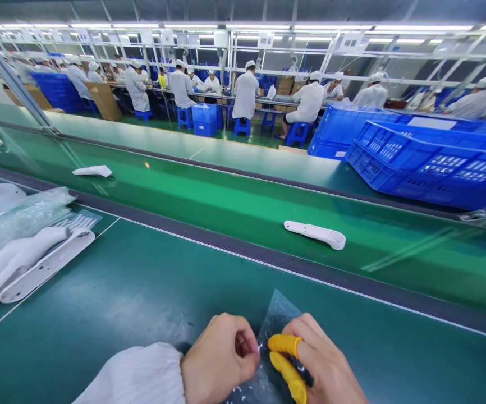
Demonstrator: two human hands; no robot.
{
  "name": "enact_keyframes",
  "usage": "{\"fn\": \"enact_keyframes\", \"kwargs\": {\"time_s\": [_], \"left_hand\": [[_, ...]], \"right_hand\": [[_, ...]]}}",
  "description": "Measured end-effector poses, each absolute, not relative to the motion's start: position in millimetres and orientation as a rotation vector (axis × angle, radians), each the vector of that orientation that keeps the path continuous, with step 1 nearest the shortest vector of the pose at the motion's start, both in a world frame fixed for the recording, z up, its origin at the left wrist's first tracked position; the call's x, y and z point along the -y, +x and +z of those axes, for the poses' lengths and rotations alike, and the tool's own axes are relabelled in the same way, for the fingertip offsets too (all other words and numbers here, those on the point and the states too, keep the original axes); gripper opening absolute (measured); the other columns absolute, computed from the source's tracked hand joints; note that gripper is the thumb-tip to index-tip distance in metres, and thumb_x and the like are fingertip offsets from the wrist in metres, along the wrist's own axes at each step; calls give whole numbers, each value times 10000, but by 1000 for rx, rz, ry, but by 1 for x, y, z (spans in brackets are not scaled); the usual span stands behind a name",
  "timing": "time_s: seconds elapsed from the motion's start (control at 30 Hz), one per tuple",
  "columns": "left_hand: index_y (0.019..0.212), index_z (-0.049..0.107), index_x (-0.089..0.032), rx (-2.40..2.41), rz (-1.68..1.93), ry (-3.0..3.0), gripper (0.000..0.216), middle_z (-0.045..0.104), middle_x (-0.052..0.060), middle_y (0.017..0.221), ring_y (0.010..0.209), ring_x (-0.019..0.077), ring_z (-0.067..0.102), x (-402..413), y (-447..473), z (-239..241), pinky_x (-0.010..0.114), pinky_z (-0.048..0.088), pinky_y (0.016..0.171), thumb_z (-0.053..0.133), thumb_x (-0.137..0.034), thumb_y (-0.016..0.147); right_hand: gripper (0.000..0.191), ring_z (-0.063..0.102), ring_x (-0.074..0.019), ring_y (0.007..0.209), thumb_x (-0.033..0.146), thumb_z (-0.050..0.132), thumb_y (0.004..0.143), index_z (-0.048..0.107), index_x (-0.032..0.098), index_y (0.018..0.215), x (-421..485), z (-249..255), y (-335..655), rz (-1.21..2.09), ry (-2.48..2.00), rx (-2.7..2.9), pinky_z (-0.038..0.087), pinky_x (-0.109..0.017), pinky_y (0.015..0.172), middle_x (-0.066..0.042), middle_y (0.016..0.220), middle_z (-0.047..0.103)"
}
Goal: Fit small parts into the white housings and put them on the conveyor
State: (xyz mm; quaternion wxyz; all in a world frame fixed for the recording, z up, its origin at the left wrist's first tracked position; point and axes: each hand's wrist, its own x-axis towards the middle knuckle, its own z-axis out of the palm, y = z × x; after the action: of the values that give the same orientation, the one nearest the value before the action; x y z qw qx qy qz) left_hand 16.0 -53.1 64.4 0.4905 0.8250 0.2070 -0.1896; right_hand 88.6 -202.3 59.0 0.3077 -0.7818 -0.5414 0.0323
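Note:
A clear plastic bag (279, 308) lies on the green bench between my hands, with small shiny specks on or in it. My left hand (221, 356), bare below a white sleeve, is closed in a pinch at the bag's left edge; whatever its fingertips hold is too small to name. Yellow finger cots cover the thumb and a finger of my right hand (314, 359), which curls over the bag's right side. Part of a dark object (304, 373) shows between these fingers, its kind hidden. The bag's near end runs out of the frame.
White plastic housings (49, 266) and plastic bags (28, 216) lie at the left. On the green conveyor belt (209, 193) rest a long white handle-like part (316, 234) and a smaller white piece (92, 170). Blue crates (428, 154) stand beyond; several white-clad workers sit farther back.

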Motion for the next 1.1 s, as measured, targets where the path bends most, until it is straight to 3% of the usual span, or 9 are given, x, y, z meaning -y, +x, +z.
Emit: {"fn": "enact_keyframes", "kwargs": {"time_s": [0.27,0.83,1.0,1.1], "left_hand": [[706,637,-94,-479,-383,1866,191,452,-54,621,557,74,442,54,17,69,182,377,536,510,34,642],[748,680,-159,-393,-358,2098,280,487,-21,695,619,102,501,59,15,62,194,399,565,494,19,636],[739,658,-204,-387,-399,2248,280,535,5,773,682,150,547,54,12,68,260,442,632,465,-16,661],[859,633,-195,-394,-405,2342,321,560,41,901,824,210,560,58,12,72,371,428,812,491,-18,632]], "right_hand": [[199,509,-181,613,15,453,708,578,137,804,205,55,91,-24,-1963,1401,424,-265,487,-78,689,565],[211,506,-146,545,20,449,626,572,189,658,202,57,92,181,-2123,1307,399,-230,476,-8,594,539],[200,516,-141,512,32,421,631,520,202,599,205,66,100,163,-2161,1242,402,-219,435,11,547,523],[219,578,-135,541,51,416,642,565,207,679,207,71,107,200,-2150,1214,467,-198,462,1,615,587]]}}
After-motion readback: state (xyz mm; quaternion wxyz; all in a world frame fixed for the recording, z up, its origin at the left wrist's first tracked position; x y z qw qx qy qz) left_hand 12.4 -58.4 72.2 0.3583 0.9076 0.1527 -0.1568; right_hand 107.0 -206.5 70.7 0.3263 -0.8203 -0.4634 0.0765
